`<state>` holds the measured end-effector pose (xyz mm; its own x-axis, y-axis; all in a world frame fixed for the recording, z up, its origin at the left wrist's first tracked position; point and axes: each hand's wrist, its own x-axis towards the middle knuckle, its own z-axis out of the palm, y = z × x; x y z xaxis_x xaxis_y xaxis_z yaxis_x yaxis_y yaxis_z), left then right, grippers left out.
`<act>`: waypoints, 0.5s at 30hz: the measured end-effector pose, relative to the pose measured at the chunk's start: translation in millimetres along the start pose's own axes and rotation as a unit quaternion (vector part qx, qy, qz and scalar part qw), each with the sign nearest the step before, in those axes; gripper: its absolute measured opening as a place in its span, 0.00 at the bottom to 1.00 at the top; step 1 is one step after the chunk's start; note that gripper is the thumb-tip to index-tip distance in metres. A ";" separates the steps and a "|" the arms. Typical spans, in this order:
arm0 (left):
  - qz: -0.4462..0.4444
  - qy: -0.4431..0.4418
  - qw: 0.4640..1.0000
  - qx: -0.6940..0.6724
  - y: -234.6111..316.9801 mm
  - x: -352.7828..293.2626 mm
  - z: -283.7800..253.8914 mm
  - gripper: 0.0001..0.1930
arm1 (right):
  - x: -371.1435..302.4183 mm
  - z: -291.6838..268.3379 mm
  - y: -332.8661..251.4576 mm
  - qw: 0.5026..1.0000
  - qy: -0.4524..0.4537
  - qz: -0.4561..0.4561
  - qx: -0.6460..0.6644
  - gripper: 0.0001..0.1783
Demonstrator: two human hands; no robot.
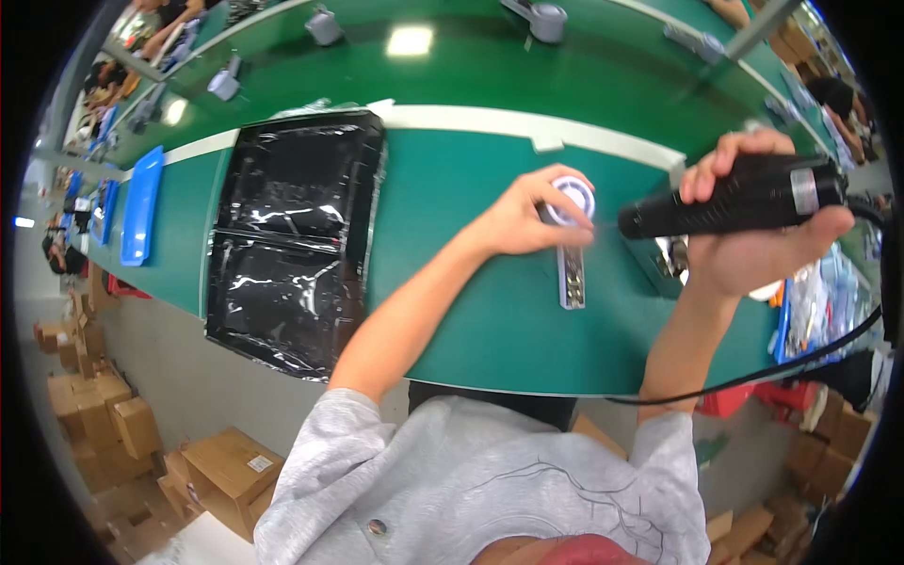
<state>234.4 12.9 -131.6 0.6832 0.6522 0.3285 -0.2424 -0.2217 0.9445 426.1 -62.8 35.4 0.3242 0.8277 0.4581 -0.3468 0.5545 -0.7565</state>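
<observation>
My left hand [518, 218] grips a pale lavender device [572, 282] by its round, ringed head, over the green bench. The device's narrow handle points toward me, with small metallic parts along its exposed inside. My right hand [739, 254] is wrapped round a black corded electric screwdriver [767, 196], raised at the right and lying nearly level. Its narrow nose points left toward the round head, and a gap is visible between them. The bit is too faint to make out.
Left of my arm lies a black two-section tray [287, 179] under clear plastic. A blue tray [143, 207] stands farther left. Behind the screwdriver is a dark box [652, 259]. The screwdriver's cable [753, 377] crosses the bench's front right. Cardboard boxes [231, 466] stand below.
</observation>
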 end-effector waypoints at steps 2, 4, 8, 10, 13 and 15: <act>-0.004 -0.014 0.999 0.032 3.8 2.2 -4.9 0.15 | 2.3 -7.9 3.7 1.000 -0.025 0.016 0.009 0.58; -0.049 -0.016 0.999 -0.003 7.6 -1.9 -2.5 0.23 | 1.1 -14.8 5.2 0.997 -0.064 0.033 0.005 0.59; -0.042 -0.033 0.999 0.012 5.4 -4.6 -0.4 0.38 | -6.2 -15.3 10.8 0.997 -0.067 0.031 -0.010 0.59; -0.046 -0.037 0.998 0.031 5.7 -5.9 -0.4 0.42 | -9.4 -15.4 13.0 0.997 -0.076 0.017 -0.022 0.60; -0.040 -0.036 0.998 0.026 7.6 -8.1 -0.2 0.40 | -11.7 -10.2 15.8 0.997 -0.062 0.032 -0.020 0.60; -0.037 -0.036 0.998 0.028 6.9 -7.5 1.5 0.40 | -12.0 -12.2 17.2 0.997 -0.050 0.037 -0.041 0.60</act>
<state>228.6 5.3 -127.6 0.7465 0.6145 0.2553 -0.1522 -0.2157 0.9645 427.1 -64.3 11.2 0.2091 0.8731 0.4403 -0.2917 0.4855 -0.8242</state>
